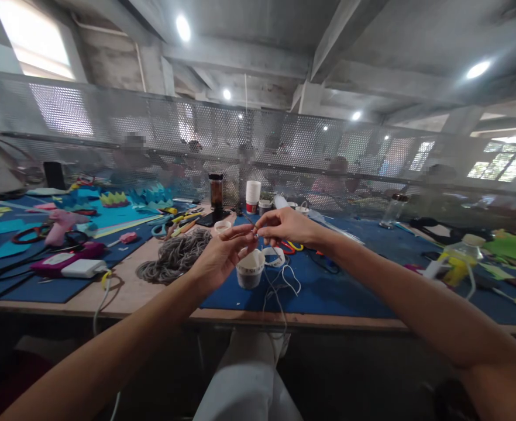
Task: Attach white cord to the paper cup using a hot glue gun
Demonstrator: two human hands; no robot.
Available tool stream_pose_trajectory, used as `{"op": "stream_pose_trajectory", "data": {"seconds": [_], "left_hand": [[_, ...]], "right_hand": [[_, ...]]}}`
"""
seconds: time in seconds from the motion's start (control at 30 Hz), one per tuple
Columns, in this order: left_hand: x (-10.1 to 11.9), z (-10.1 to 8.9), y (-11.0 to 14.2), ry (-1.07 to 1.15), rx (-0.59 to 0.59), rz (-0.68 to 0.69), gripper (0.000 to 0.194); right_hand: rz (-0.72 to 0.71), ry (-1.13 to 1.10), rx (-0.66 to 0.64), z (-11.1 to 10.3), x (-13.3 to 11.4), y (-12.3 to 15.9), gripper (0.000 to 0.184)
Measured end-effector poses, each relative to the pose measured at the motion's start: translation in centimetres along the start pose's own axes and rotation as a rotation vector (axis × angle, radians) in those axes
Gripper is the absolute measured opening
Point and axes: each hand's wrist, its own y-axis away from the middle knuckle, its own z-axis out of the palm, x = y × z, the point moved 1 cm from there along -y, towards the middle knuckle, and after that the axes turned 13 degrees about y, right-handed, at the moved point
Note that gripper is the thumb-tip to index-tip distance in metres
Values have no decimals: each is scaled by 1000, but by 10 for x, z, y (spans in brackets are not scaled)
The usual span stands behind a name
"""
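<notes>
My left hand (228,250) and my right hand (279,227) meet at the fingertips above a white paper cup (250,276) with dark lettering. Both are closed in a pinch on a thin grey cord (278,297), whose end sticks up past the fingertips. The cord trails down beside the cup and over the table edge toward my lap. Any small detail between the fingertips is too small to make out. A white printed ring (274,256) lies just right of the cup. Left of my left hand is a heap of grey cord (174,257).
On the left are a pink glue gun (61,227), a purple box with a white plug (67,263), scissors (159,229) and blue paper crowns (152,197). Behind my hands stand a dark jar (216,192) and stacked cups (253,194). A perforated metal screen (275,146) closes the back.
</notes>
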Motion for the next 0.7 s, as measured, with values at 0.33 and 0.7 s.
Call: {"op": "stream_pose_trajectory", "data": {"seconds": [0.33, 0.7], "left_hand": [[10, -32, 4, -557, 45, 395, 25], [58, 7, -20, -1204, -269, 498, 13]], "right_hand": [[-31, 157, 19, -1, 0, 0, 32], [-233, 1018, 200, 8, -5, -4, 21]]}}
